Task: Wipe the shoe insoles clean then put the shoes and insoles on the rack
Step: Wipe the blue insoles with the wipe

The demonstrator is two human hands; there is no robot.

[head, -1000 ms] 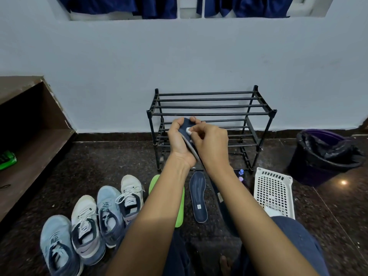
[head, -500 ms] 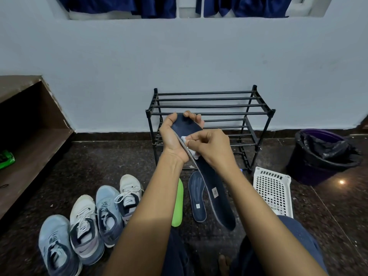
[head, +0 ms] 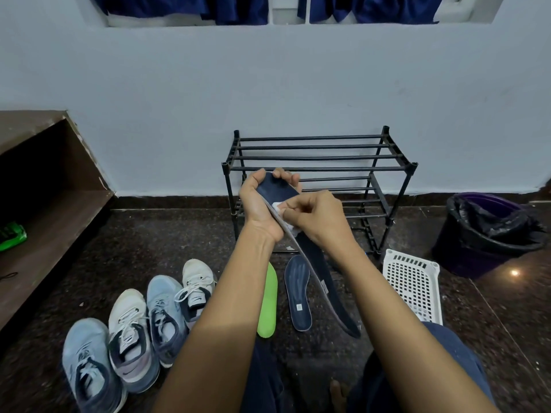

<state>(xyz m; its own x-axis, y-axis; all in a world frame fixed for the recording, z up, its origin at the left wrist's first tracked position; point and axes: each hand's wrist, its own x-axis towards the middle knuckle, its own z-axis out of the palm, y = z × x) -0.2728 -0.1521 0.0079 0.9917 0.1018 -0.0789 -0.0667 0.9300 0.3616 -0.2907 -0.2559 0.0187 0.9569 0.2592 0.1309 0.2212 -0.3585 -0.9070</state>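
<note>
Both hands busy: left (head: 262,210) gripping navy insole (head: 278,189) (right (head: 316,217) pinching white wipe (head: 278,207)).

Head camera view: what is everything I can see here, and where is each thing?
Shoes: four, blue and white, floor at left.
Held insole: one, navy, in both hands.
Floor insoles: two, green and navy, between the arms.
Wipe: one, white, pressed on the held insole.
Rack: one, black, by the wall.
Basket: one, white, floor at right.
Bin: one, purple, black liner, far right.
Shelf: one, brown, left.
Left hand: grips the insole.
Right hand: holds the wipe.
</note>
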